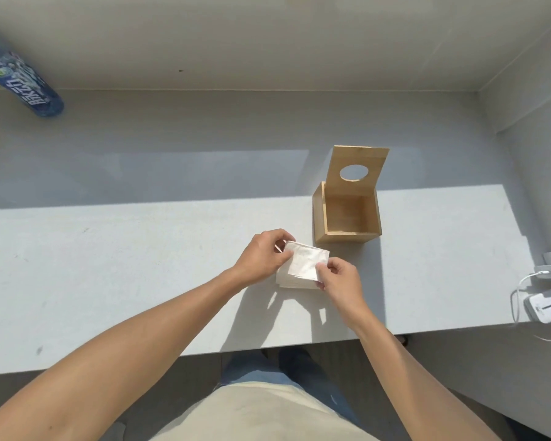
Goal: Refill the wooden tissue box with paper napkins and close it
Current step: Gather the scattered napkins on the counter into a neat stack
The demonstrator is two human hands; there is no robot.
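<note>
The wooden tissue box (319, 218) stands on the grey table (140, 265), empty inside. Its hinged lid (368, 163), with a round hole, stands upright at the far side. Just in front and left of the box lies a small stack of white paper napkins (295, 281). A top napkin (304, 261) is lifted off the stack. My left hand (263, 257) pinches its far left corner. My right hand (342, 280) pinches its near right corner.
A blue plastic bottle (23, 81) lies at the far left against the wall. White chargers with cables (547, 305) sit at the table's right edge. The table's near edge runs just below my forearms.
</note>
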